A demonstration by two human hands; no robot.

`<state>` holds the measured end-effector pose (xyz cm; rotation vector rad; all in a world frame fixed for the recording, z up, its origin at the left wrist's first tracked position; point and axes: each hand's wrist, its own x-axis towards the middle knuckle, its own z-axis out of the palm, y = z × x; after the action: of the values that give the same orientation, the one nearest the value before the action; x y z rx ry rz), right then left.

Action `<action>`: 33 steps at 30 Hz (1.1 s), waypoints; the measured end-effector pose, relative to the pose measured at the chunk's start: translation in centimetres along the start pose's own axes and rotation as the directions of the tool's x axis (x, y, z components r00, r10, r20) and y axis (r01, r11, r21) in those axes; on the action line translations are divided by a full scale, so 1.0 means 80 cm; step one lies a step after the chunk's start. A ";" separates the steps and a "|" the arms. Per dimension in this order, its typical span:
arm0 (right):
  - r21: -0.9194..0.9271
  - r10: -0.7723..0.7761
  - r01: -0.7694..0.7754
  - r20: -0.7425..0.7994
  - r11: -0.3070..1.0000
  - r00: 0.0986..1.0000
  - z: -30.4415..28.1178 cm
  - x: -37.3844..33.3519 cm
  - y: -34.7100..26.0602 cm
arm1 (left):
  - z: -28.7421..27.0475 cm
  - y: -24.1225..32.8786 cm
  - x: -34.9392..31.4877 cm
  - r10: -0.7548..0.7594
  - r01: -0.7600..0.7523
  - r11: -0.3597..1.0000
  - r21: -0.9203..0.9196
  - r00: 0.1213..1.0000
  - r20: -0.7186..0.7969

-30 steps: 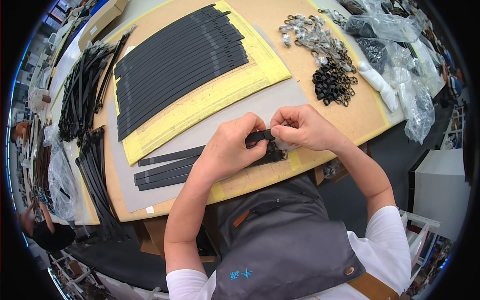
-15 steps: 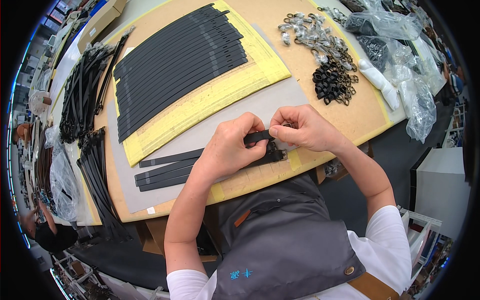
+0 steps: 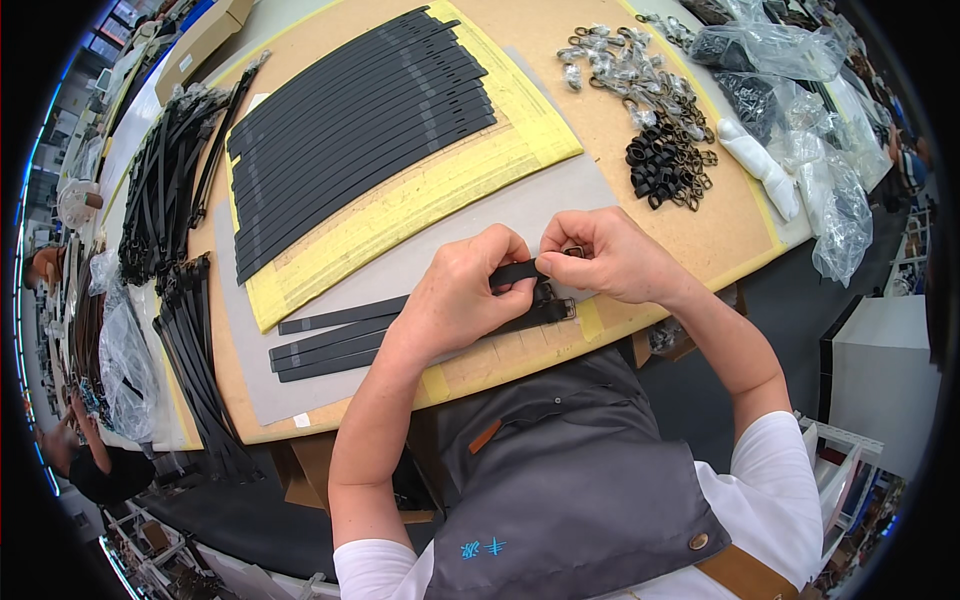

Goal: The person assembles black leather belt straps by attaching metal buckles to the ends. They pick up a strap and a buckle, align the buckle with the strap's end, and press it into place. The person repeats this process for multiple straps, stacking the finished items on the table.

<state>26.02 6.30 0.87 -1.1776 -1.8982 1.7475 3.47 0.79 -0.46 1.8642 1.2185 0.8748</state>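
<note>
Near the table's front edge, both of my hands work at the buckle end of a black belt strap (image 3: 515, 272). My left hand (image 3: 462, 285) is closed around the strap, thumb and fingers pinching it. Fingertips of my right hand (image 3: 610, 258) are pinched at the strap's end, where a small metal buckle (image 3: 574, 252) shows partly behind the fingers. The strap's tail seems to run out left beneath my left wrist. Below my hands lie a few more black belts (image 3: 335, 358), one with a buckle (image 3: 569, 308) at its right end.
Many black straps (image 3: 360, 140) lie side by side on a yellow board (image 3: 535, 150). To the right are loose buckles (image 3: 690, 185), black loops (image 3: 652, 155) and clear plastic bags (image 3: 840, 220). Bundled black belts (image 3: 165, 190) hang at left. Another person (image 3: 95, 460) is at far left.
My hands stay in almost the same place on the strap; the right fingers shift very slightly at its buckle end. The person at far left moves an arm a little.
</note>
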 end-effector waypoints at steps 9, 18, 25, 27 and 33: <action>0.017 -0.023 0.022 0.090 1.000 0.996 0.002 0.007 0.000 | 0.001 -0.004 -0.001 0.088 -0.088 0.996 0.013 0.996 -0.027; 0.233 -0.101 0.058 0.178 0.971 0.979 0.014 0.020 0.009 | -0.004 -0.001 -0.005 0.029 -0.027 0.990 -0.140 1.000 0.011; 0.203 -0.181 0.161 0.082 0.966 0.980 0.029 0.018 -0.002 | -0.021 -0.001 -0.006 -0.011 0.041 0.914 -0.404 0.997 0.077; 0.151 -0.203 0.190 0.080 0.970 0.976 0.028 0.022 -0.006 | -0.024 -0.003 -0.007 -0.009 0.020 0.930 -0.367 0.999 0.032; -0.030 -0.200 0.205 0.120 0.978 0.972 0.018 0.047 0.001 | -0.026 -0.019 -0.004 0.037 -0.050 0.971 -0.234 0.998 -0.059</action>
<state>22.75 8.04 -0.63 -0.8768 -2.0516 1.7056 1.00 1.36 -0.75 1.6913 1.0587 1.0518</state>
